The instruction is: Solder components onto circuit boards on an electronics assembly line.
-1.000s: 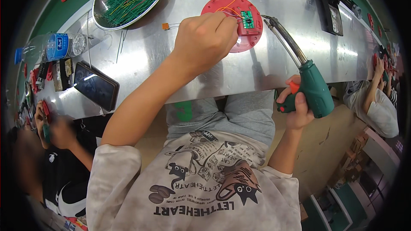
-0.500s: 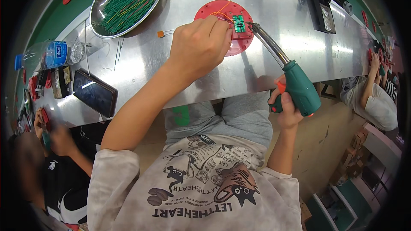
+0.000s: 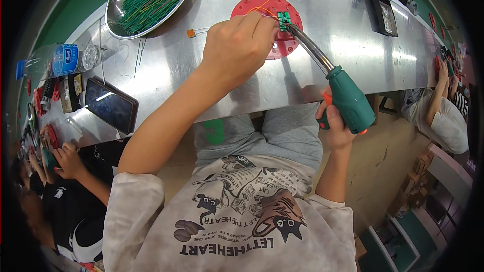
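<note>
A soldering gun (image 3: pixel 348 95) with a green body and orange trigger is gripped in my right hand (image 3: pixel 337 130). Its metal barrel slants up to the left, and the tip reaches the lower right part of a small green circuit board (image 3: pixel 284 16). The board sits on a round red fixture (image 3: pixel 290 48). Fingers pinched together, my left hand (image 3: pixel 239 45) is at the board's left side, closed on thin wires. An orange connector (image 3: pixel 190 33) on pale leads trails out left of that hand. Thin orange wires (image 3: pixel 263 9) loop above it. My fingertips' exact hold is hidden.
A steel bowl (image 3: pixel 112 17) of green wires stands at the back left of the metal table (image 3: pixel 227 106). Nearer lie a phone (image 3: pixel 111 103) and a plastic bottle (image 3: pixel 48 63). A black box-like holder (image 3: pixel 380 10) is at the back right. Co-workers' hands (image 3: pixel 70 160) work at the left.
The soldering gun's tip has moved left, from beside the board's right edge onto its lower part. My left hand stays pinched beside the board. A co-worker's hand at left has shifted.
</note>
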`<state>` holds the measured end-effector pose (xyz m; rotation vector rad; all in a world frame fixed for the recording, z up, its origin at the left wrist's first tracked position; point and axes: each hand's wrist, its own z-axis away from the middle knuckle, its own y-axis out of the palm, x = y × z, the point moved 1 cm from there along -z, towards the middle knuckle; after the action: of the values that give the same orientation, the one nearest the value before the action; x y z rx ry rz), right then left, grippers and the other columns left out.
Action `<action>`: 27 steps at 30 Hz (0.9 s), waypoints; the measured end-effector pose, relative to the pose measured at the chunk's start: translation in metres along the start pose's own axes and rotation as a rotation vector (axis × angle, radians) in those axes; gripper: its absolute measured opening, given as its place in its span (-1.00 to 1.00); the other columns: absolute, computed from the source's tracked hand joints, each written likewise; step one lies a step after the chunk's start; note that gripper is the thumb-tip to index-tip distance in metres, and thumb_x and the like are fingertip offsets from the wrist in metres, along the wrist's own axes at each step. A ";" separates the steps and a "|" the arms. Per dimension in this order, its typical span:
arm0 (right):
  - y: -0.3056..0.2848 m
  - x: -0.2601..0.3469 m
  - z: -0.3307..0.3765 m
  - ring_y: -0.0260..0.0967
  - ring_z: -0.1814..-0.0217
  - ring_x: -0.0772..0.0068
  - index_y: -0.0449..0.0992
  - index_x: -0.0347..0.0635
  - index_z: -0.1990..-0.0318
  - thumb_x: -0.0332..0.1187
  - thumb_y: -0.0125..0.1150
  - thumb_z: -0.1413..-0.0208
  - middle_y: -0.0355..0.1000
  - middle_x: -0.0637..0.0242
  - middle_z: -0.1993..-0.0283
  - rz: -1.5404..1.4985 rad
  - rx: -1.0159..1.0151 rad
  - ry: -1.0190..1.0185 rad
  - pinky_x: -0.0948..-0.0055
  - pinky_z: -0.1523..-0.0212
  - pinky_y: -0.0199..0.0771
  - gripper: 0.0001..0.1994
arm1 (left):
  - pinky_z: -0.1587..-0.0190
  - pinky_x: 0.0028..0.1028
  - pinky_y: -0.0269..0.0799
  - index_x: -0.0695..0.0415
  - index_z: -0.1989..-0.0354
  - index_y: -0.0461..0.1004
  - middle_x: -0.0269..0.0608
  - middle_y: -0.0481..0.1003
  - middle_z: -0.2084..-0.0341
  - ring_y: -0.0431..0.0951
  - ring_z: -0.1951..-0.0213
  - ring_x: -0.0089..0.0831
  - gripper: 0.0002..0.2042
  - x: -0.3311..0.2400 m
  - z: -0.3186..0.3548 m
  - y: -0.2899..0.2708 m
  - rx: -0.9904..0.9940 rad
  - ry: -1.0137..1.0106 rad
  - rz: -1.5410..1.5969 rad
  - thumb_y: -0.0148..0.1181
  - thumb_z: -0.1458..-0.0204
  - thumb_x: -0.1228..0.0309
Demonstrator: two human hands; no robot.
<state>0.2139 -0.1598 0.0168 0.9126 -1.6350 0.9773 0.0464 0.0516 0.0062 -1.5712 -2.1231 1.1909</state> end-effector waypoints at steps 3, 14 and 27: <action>0.001 0.002 0.000 0.41 0.50 0.40 0.39 -0.46 -0.16 -0.47 0.11 -0.23 0.46 0.01 0.04 0.033 -0.003 -0.008 0.46 0.48 0.41 -0.63 | 0.59 -0.42 0.43 0.12 0.44 0.49 -0.28 0.45 0.55 0.51 0.59 -0.41 -0.89 0.004 0.001 0.005 -0.077 0.061 -0.038 0.30 -0.01 0.42; -0.005 0.009 -0.007 0.41 0.50 0.41 0.43 -0.45 -0.10 -0.43 0.13 -0.21 0.46 0.04 0.11 -0.026 0.003 0.074 0.45 0.47 0.40 -0.65 | 0.60 -0.42 0.41 0.12 0.50 0.46 -0.27 0.44 0.58 0.51 0.60 -0.41 -0.89 0.004 0.000 0.007 -0.080 0.060 -0.020 0.26 0.01 0.45; -0.033 -0.005 -0.022 0.40 0.62 0.36 0.34 -0.51 -0.20 -0.36 0.04 -0.25 0.47 -0.04 0.14 -0.169 -0.379 -0.069 0.40 0.62 0.46 -0.56 | 0.53 -0.36 0.47 0.11 0.47 0.43 -0.24 0.44 0.54 0.56 0.52 -0.33 -0.90 -0.001 0.001 -0.003 -0.019 0.039 -0.021 0.25 0.03 0.45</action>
<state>0.2526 -0.1523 0.0219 0.8133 -1.6955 0.5017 0.0441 0.0497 0.0083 -1.5627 -2.1274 1.1281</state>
